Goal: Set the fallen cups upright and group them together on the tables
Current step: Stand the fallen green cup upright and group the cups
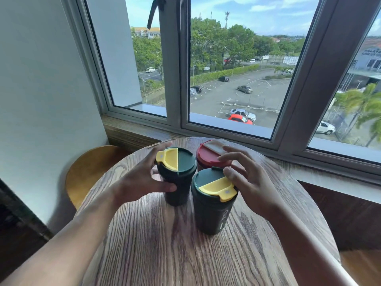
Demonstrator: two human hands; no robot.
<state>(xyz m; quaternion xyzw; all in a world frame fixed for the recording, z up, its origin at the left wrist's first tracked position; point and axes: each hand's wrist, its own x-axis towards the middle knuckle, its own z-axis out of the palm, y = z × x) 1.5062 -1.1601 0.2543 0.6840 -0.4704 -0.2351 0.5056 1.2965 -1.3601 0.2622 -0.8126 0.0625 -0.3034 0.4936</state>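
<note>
Three lidded cups stand upright close together on a round wooden table (144, 244). The left dark green cup (178, 182) has a yellow and green lid; my left hand (142, 178) wraps around its side, thumb in front. The near dark green cup (212, 213) also has a yellow half lid. Behind them stands a cup with a red lid (208, 154). My right hand (247, 178) hovers with spread fingers beside the near green cup and over the red lid's edge, fingertips touching or nearly touching.
A wooden window sill (134, 133) and large window run behind the table. A round wooden stool seat (88, 172) sits at the left, below the table. The white wall is at the left.
</note>
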